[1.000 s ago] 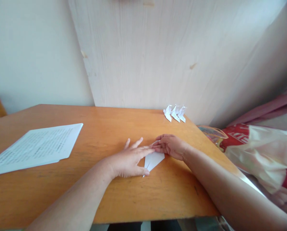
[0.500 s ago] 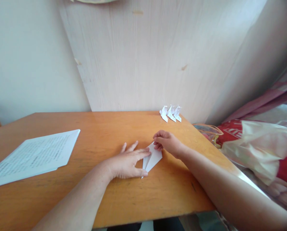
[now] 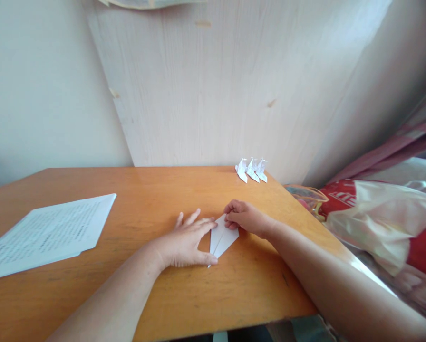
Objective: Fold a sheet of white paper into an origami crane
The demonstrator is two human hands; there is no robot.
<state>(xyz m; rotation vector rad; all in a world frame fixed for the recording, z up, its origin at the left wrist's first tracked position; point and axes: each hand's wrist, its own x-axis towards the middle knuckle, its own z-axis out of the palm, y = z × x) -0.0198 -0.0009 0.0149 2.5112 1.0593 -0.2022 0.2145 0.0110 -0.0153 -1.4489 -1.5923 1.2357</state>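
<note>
A small white folded paper, a narrow pointed shape, lies flat on the orange wooden table. My left hand lies flat on the table, fingers stretched out, holding down the paper's left edge with fingertips and thumb. My right hand is curled, its fingertips pressing on the paper's upper tip. Three small finished paper folds stand in a row at the table's far right corner.
A stack of printed sheets lies at the left of the table. A pale wooden board leans behind the table. Plastic bags, red and translucent, sit off the table's right edge.
My right hand has curled from flat fingers into a pinch at the paper's tip. The paper now shows more. The view shifted slightly; my left hand stayed pressed on the paper.
</note>
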